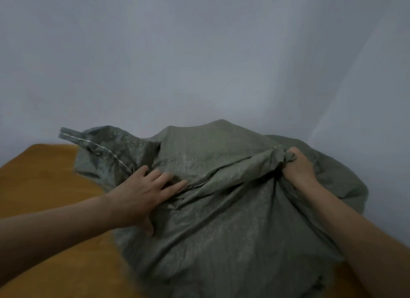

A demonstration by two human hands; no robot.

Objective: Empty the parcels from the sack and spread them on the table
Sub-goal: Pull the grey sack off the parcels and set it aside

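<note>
Pale grey wall (199, 54) fills the background, plain, nothing on it.

Orange-brown desk (44, 175) shows at left and lower left. The right part is covered by the sack.

Grey-green woven sack (221, 220) lies on the desk, bulky and humped in the middle, spreading toward the right edge. One corner with a stitched hem (106, 151) sticks up at the far left.

Left hand (142, 193) lies flat on the sack's near-left side. Its fingers (175, 182) are straight and spread, pressing the cloth beside the hem line and gripping nothing.

Right hand (299, 167) is clenched round a bunched twist of sack cloth at the upper right. The cloth pulls taut from that grip toward the left hand.

No parcels in sight, either on the desk or at any opening. The bulge suggests they are all inside.

Judgement: task at its very start. The sack is on the desk and in hand, but not opened or tipped. Left to do: find or free the mouth, tip the parcels out, then spread them across the desk.
</note>
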